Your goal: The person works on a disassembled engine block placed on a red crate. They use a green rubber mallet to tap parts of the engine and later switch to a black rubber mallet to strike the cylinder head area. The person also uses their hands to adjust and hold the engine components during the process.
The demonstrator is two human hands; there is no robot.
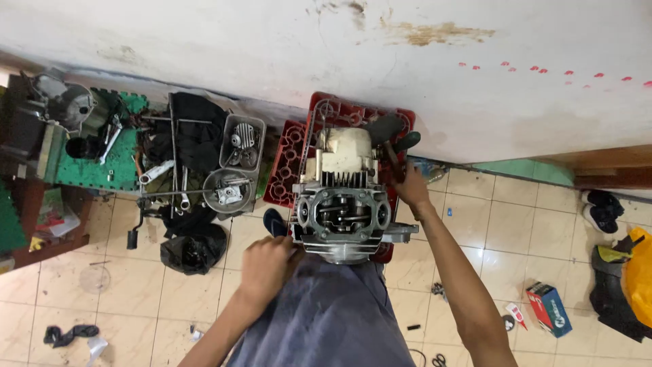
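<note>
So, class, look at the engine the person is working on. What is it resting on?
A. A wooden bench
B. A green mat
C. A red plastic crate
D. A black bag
C: the engine sits on a red plastic crate, steadied by the left hand, while the right hand reaches its far side.

Even, soft daylight, faint shadows, sharp focus, slight wide-angle bending at edges.

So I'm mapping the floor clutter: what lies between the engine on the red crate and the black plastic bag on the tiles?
In the head view, between the engine and the black plastic bag lie bare floor tiles and a dark blue sandal.
</note>
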